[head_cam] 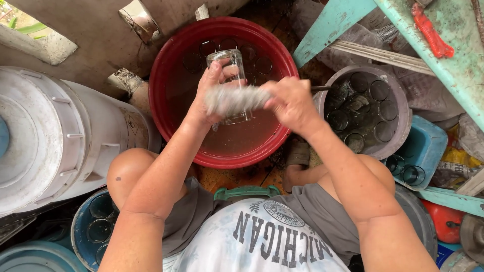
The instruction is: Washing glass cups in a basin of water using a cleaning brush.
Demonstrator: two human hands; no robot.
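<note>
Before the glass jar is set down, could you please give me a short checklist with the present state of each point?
1. Left hand has a firm hold on the glass jar: ok, fingers wrap its side.
2. Right hand keeps the scrubbing pad against the jar: ok, though the pad is blurred.
3. Jar is held over the red basin, so drips fall inside: ok.
4. Jar is clean inside: cannot tell.
5. Room in the grey basin of jars for one more: cannot tell, several jars already stand in it.
6. Jar free of cracks: cannot tell.
</note>
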